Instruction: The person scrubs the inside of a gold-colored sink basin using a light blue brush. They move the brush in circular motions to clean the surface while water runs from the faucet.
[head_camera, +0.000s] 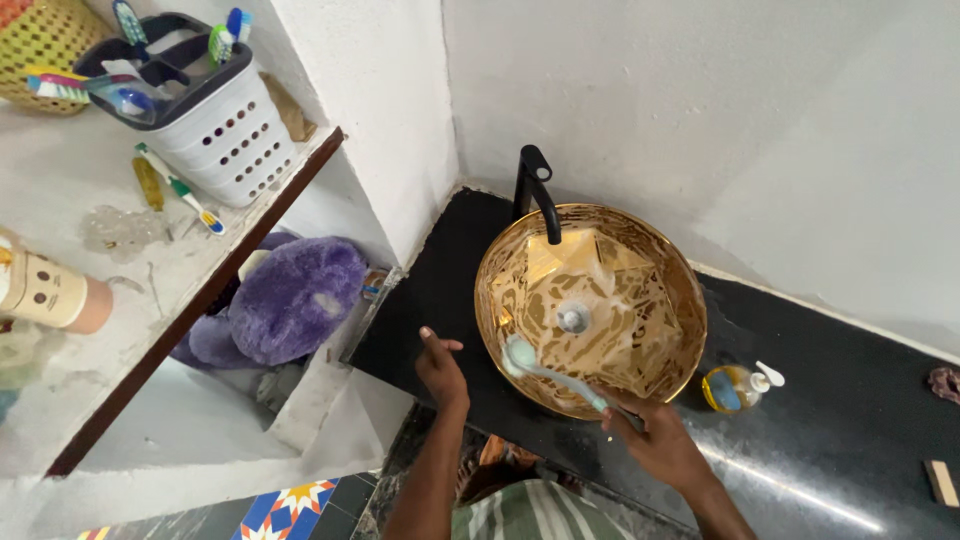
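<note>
A round gold patterned basin (660, 270) sits on a black counter (440, 290), with soapy foam inside and a metal drain (572, 319) at its middle. My right hand (657, 440) grips the handle of a pale blue scrubbing brush (545, 368), whose head rests inside the basin near its front left wall. My left hand (440, 368) rests on the counter just left of the basin, fingers loosely curled, holding nothing. A black tap (537, 190) arches over the basin's back rim.
A small bottle with yellow and blue liquid and a white pump (738, 386) stands right of the basin. A shelf at left carries a white perforated holder (215, 120) with toothbrushes, a yellow basket (40, 40) and a tube. A purple fluffy item (295, 295) lies below it.
</note>
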